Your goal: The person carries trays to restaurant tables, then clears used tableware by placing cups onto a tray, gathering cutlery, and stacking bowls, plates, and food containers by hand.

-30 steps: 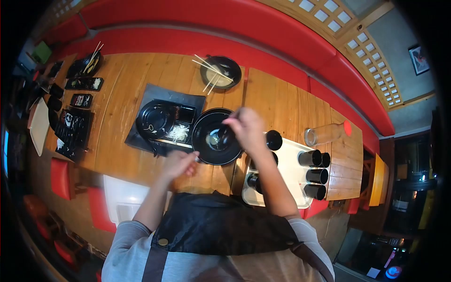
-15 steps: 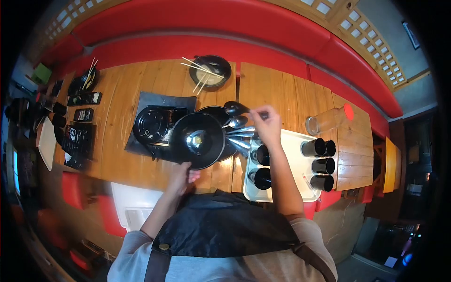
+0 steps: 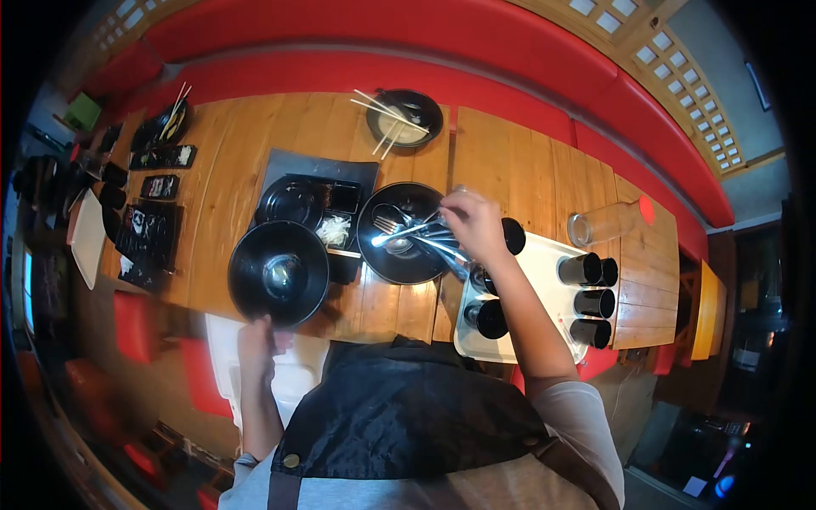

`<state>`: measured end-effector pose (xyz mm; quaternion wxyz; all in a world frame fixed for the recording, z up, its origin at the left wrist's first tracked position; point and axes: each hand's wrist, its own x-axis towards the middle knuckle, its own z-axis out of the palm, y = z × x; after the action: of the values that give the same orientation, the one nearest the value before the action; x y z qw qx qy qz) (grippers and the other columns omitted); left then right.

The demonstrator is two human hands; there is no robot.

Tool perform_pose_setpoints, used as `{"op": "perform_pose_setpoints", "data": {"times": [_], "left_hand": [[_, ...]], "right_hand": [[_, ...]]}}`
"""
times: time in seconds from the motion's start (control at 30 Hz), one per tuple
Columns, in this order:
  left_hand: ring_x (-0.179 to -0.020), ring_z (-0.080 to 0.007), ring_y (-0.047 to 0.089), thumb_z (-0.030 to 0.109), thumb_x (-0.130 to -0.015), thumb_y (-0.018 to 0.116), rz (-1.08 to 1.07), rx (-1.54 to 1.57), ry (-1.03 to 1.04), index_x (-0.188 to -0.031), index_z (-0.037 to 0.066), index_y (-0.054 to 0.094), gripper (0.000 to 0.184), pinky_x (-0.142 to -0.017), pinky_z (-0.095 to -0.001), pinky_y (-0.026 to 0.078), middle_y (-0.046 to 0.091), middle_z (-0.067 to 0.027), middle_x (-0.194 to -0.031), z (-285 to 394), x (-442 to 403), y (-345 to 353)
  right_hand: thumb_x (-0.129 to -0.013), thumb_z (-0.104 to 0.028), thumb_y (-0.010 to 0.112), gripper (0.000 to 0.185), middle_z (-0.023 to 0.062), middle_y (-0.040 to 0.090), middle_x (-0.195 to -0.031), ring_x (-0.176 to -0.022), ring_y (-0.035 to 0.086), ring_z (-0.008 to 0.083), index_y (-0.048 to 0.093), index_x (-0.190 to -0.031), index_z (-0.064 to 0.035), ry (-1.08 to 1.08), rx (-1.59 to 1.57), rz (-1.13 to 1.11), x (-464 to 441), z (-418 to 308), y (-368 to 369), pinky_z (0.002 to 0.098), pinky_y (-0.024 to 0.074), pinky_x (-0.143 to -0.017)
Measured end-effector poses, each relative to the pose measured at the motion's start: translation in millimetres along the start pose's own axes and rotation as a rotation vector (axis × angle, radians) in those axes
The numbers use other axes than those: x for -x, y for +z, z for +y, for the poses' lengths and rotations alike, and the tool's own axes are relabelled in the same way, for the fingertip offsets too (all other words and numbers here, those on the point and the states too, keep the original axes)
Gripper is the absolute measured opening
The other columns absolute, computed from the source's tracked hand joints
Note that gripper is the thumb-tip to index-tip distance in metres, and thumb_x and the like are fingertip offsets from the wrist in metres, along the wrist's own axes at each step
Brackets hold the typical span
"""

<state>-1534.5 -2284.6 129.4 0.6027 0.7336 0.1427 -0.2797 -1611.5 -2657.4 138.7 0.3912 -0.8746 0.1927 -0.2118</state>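
My left hand (image 3: 265, 340) grips the near rim of a black bowl (image 3: 279, 274), held tilted over the table's front edge. My right hand (image 3: 469, 217) is closed on metal cutlery (image 3: 425, 234) above a second black bowl (image 3: 387, 259). More utensils lie in that bowl, and its right side is partly covered by the cutlery. Left of it, a dark tray (image 3: 348, 170) bears a round black dish (image 3: 289, 200) and shredded white food (image 3: 334, 229).
Black cups (image 3: 592, 303) stand or lie on a cream tray (image 3: 535, 306) at right, beside a red-lidded jar (image 3: 608, 223). Chopsticks cross a bowl (image 3: 425, 110) at the back. Black dishes (image 3: 153, 225) and another cream tray (image 3: 87, 238) are at far left.
The bowl in my left hand has moved left, away from the bowl beneath it. My right hand has let go of the black spoon and taken hold of metal cutlery.
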Motion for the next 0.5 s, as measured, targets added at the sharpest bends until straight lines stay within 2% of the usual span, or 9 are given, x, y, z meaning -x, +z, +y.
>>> {"op": "perform_pose_setpoints", "data": {"times": [0.2, 0.27, 0.5], "left_hand": [[-0.044, -0.0132, 0.054, 0.025, -0.085, 0.045, 0.03, 0.027, -0.028, -0.083, -0.001, 0.054, 0.028, -0.039, -0.0204, 0.041, 0.059, -0.0123, -0.06, -3, -10, -6], [-0.043, -0.0128, 0.054, 0.025, -0.086, 0.045, 0.039, 0.035, -0.048, -0.082, -0.001, 0.054, 0.028, -0.038, -0.0199, 0.04, 0.059, -0.0118, -0.059, 3, -9, -7], [-0.043, -0.0119, 0.054, 0.026, -0.085, 0.045, 0.061, 0.047, 0.016, -0.082, -0.001, 0.055, 0.029, -0.038, -0.0195, 0.041, 0.059, -0.011, -0.058, 8, -11, -16]], "right_hand": [[-0.072, -0.003, 0.061, 0.009, 0.012, 0.062, -0.081, -0.076, 0.06, 0.0282, 0.063, -0.079, 0.0014, -0.19, 0.168, -0.098, -4, 31, 15, 0.0335, 0.0487, -0.069], [-0.071, -0.005, 0.061, 0.009, 0.0133, 0.06, -0.082, -0.084, 0.056, 0.0302, 0.062, -0.079, 0.0011, -0.279, 0.439, -0.245, -9, 34, 20, 0.0359, 0.0466, -0.074], [-0.072, -0.003, 0.057, 0.011, 0.0166, 0.057, -0.084, -0.087, 0.055, 0.0313, 0.06, -0.082, -0.0001, -0.219, 0.639, -0.404, -10, 28, 31, 0.0381, 0.0462, -0.076]]}}
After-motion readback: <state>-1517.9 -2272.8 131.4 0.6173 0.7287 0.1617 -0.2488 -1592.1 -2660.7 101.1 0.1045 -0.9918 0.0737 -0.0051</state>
